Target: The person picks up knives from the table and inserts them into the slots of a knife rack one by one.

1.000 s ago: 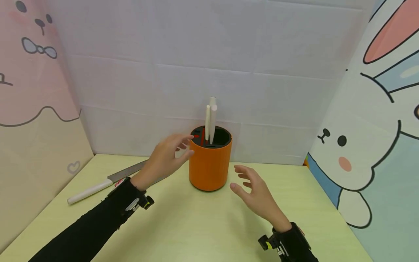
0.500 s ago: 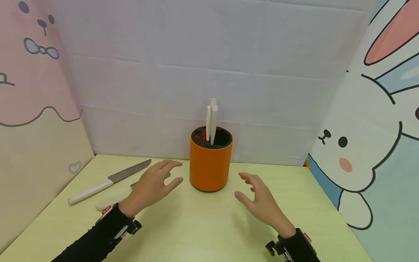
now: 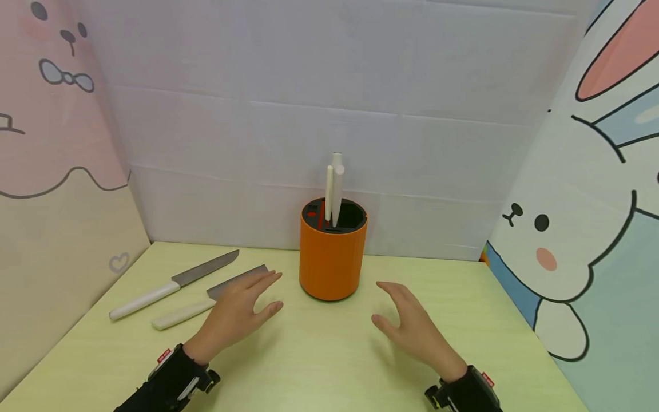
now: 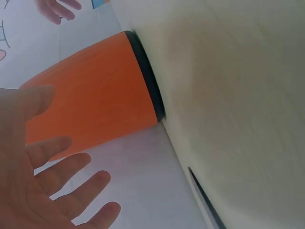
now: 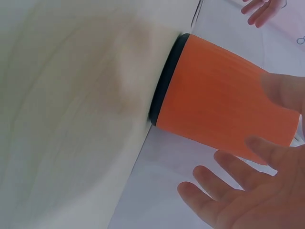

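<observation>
An orange knife block (image 3: 332, 260) with a black slotted top stands upright at the back middle of the table. Several white handles (image 3: 334, 186) stick up out of it. My left hand (image 3: 234, 312) is held to its front left, fingers spread and empty. To its front right, my right hand (image 3: 419, 329) hovers over the table with relaxed fingers, also empty. Left of the left hand lie two knives: a longer pointed kitchen knife (image 3: 175, 284) and a broad-bladed knife (image 3: 185, 313), whose blade the left hand partly covers in the head view.
The pale yellow table (image 3: 319, 366) ends at a white sheet backdrop (image 3: 247, 131). Printed cartoon panels stand on both sides, a pink and cream one (image 3: 56, 229) at left and a rabbit one (image 3: 556, 240) at right.
My left hand has drawn back from the knife block's top, down and to the left, uncovering the two knives. The right hand has lowered slightly toward me. The knife block and its handles have stayed put.
</observation>
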Tool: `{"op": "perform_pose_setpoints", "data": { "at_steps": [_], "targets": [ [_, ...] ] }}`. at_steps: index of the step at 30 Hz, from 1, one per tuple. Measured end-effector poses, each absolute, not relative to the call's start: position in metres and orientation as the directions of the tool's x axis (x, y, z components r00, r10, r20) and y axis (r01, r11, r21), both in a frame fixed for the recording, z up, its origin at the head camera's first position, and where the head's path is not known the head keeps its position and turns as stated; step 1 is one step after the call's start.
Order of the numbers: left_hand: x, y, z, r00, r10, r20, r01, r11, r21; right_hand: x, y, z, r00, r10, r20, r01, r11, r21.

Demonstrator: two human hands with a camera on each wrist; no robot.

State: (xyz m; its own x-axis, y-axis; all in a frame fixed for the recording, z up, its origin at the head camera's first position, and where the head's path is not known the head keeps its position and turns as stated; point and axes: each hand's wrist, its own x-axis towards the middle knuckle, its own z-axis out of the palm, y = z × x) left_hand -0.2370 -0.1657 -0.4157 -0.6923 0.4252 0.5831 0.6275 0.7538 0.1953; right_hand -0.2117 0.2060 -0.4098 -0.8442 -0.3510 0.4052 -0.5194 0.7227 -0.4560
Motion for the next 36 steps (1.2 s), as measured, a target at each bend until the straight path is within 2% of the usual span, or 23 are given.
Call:
{"op": "perform_pose_setpoints", "data": {
  "at_steps": [5, 17, 27, 32, 36],
  "targets": [
    [-0.235, -0.165, -0.425, -0.711, 0.42, 0.564, 0.611, 0.766, 0.2, -0.212, 0.206, -0.415, -0.841, -0.377, 0.388, -0.526, 0.739, -0.421],
    [-0.236, -0.166, -0.436, -0.697, 0.459, 0.551, 0.624, 0.767, 0.15, -0.207, 0.203, -0.419, -0.869, -0.377, 0.319, -0.486, 0.769, -0.415],
    [-0.238, -0.17, -0.436, -0.723, 0.45, 0.525, 0.612, 0.769, 0.183, -0.205, 0.204, -0.419, -0.864, -0.384, 0.325, -0.493, 0.773, -0.399],
    [-0.242, -0.18, -0.437, -0.741, 0.436, 0.51, 0.593, 0.781, 0.194, -0.204, 0.204, -0.419, -0.866, -0.379, 0.325, -0.49, 0.773, -0.404],
    [-0.247, -0.196, -0.44, -0.728, 0.433, 0.531, 0.59, 0.79, 0.166, -0.206, 0.204, -0.42, -0.863, -0.386, 0.325, -0.495, 0.772, -0.398]
  ]
}}
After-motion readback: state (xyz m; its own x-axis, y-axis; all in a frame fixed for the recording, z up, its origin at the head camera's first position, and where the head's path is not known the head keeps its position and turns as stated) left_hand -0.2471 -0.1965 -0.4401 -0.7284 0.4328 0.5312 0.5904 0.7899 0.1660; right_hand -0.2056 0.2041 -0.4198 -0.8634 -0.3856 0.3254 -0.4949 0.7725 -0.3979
